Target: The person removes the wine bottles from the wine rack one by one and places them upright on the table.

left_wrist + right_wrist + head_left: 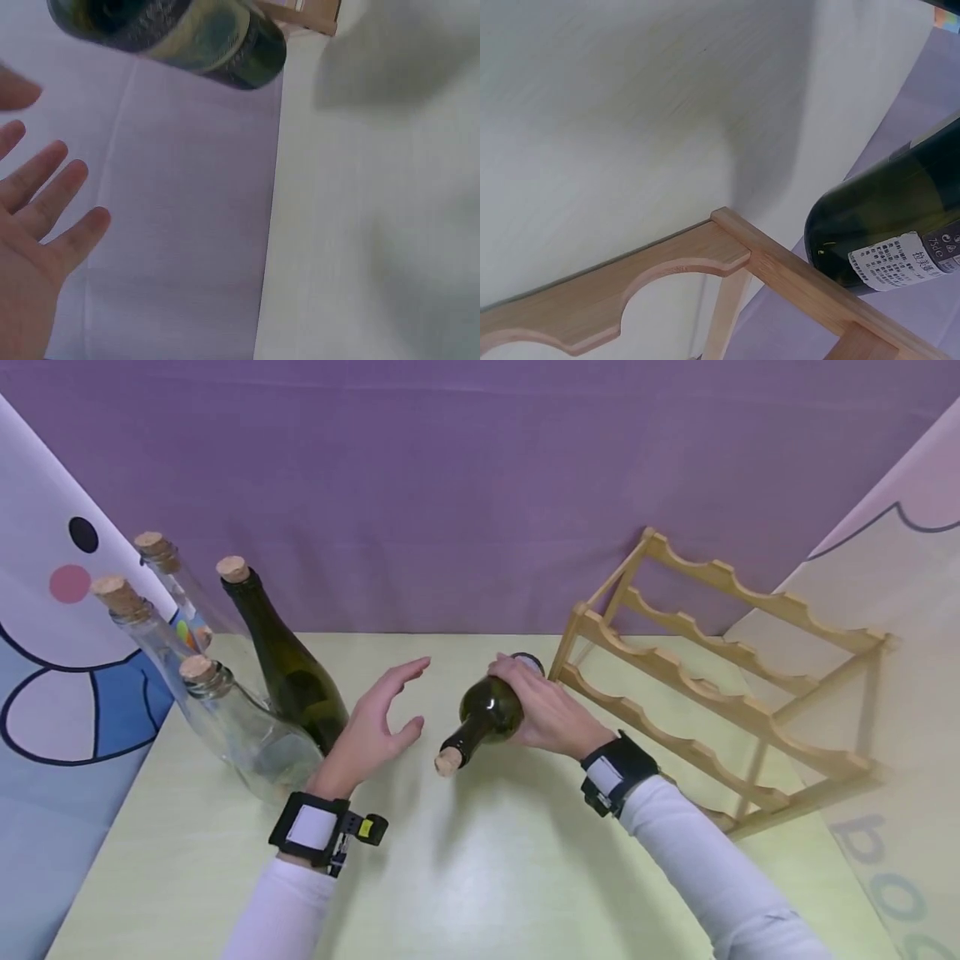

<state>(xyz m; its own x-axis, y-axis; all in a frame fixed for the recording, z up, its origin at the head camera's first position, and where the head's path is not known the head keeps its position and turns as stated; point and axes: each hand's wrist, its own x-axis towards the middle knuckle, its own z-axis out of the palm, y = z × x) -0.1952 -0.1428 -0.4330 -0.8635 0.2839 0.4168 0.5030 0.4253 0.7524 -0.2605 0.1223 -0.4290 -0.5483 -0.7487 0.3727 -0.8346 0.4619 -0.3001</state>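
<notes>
My right hand (551,710) grips a dark green wine bottle (491,703) by its body and holds it tilted above the table, its corked neck pointing toward me and slightly left. In the right wrist view the labelled lower part of the bottle (900,225) shows beside the end of a wooden rack, while the hand itself is out of sight. To the left of the bottle, my left hand (371,727) hovers with its fingers spread and holds nothing. The left wrist view shows those spread fingers (56,187) apart from the bottle (187,34).
A wooden wine rack (705,685) with scalloped rails stands at the right. At the left are a corked green bottle (288,660) and several clear corked bottles (255,735). A purple backdrop (450,510) rises behind the pale table (465,877).
</notes>
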